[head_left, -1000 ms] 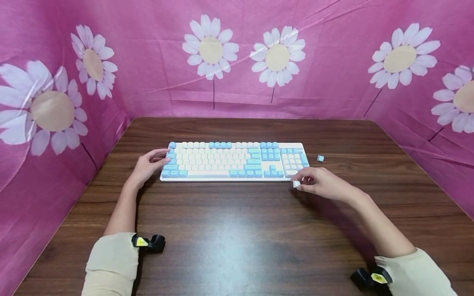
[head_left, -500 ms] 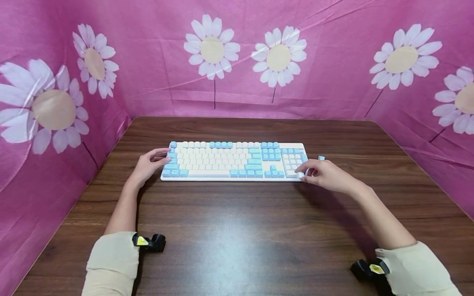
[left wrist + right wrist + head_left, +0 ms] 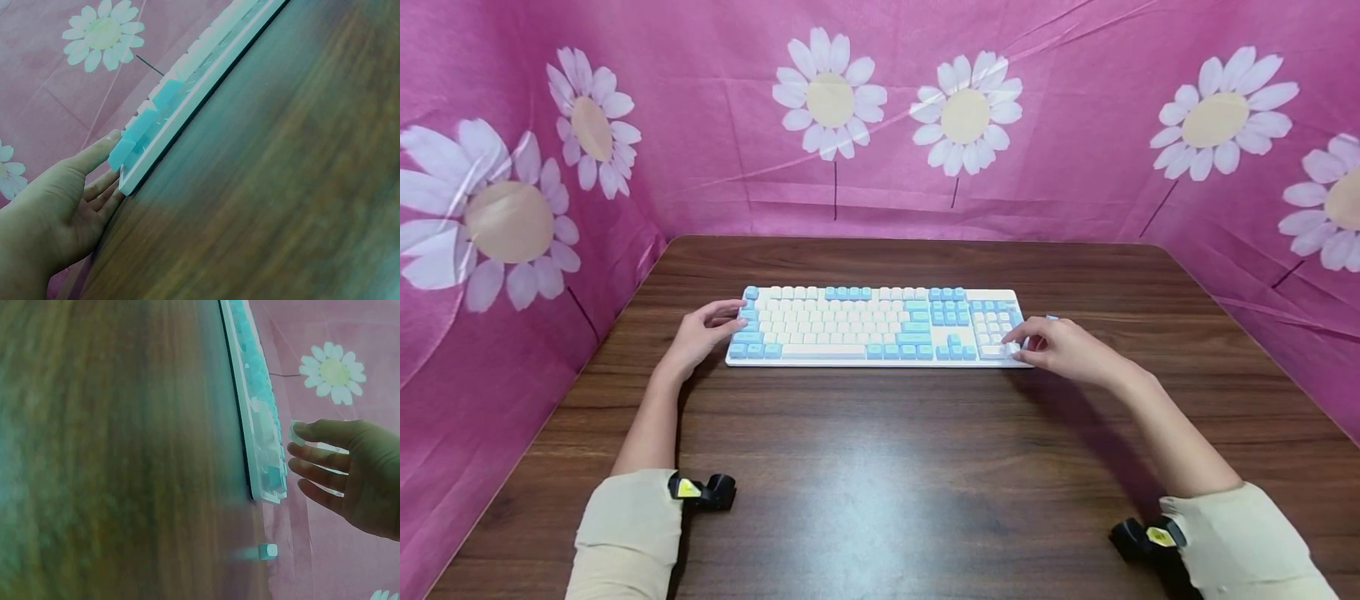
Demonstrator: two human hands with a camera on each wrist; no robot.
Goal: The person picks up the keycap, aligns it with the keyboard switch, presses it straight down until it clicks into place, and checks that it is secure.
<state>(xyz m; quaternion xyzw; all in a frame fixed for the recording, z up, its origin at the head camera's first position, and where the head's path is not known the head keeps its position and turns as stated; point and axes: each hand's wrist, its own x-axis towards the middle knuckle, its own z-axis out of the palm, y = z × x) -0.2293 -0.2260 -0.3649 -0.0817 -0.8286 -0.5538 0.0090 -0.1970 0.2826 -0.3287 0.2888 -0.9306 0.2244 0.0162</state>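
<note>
A white and light-blue keyboard (image 3: 827, 329) lies across the table. My left hand (image 3: 695, 337) holds its left end; in the left wrist view the thumb lies on a blue keycap (image 3: 122, 155) and the other fingers are by the side edge. Over the lower right corner of the number pad, my right hand (image 3: 1067, 350) pinches a white keycap (image 3: 296, 433) between thumb and index finger. In the right wrist view that keycap is raised above the keyboard, and the other fingers are extended. An uncovered spot with a blue part shows at the keyboard's corner.
A loose blue keycap (image 3: 269, 551) sits on the table right of the keyboard, mostly hidden behind my right hand in the head view. Brown wooden table (image 3: 865, 467) extends in front. Pink flowered cloth (image 3: 895, 200) hangs behind and at both sides.
My right hand has moved up and slightly right with the white keycap, from the keyboard's front edge onto its lower right corner. The left hand stays in place.
</note>
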